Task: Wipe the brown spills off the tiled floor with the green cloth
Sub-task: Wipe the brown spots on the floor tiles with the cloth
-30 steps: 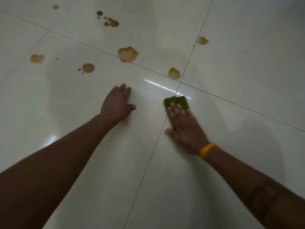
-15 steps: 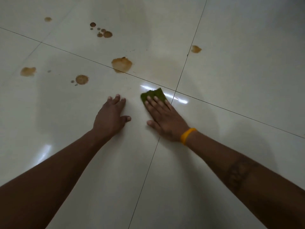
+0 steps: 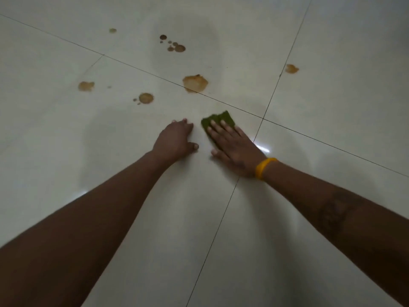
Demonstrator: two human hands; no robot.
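Head view. The glossy pale tiled floor (image 3: 332,103) fills the frame, divided by thin dark grout lines that cross just right of the hands.

The right hand (image 3: 234,147) lies flat, palm down, fingers extended and slightly spread, pressing the small folded green cloth (image 3: 218,121) against the floor. It does not grasp the cloth; the fingers (image 3: 225,127) cover its near part and the far edge shows beyond the fingertips. The cloth sits on the near-left tile, just left of the grout crossing. A yellow rubber wristband (image 3: 264,167) circles the right wrist, and a dark tattoo (image 3: 334,214) marks the right forearm.

The left hand (image 3: 177,140) rests on the floor just beside the right hand, palm down, fingers together, thumb out toward the cloth. It is empty and apart from the cloth.

Brown spills remain beyond the hands:
- a large brown patch (image 3: 195,83) on the grout line, nearest the cloth but apart from it;
- a round brown spot (image 3: 145,98) with small droplets to its left;
- a pale brown smear (image 3: 86,86) further left;
- a cluster of dark brown drops (image 3: 176,46) farther off;
- a faint small spot (image 3: 112,30) at far left;
- a small brown blotch (image 3: 291,68) on the far-right tile, just beside the grout line.
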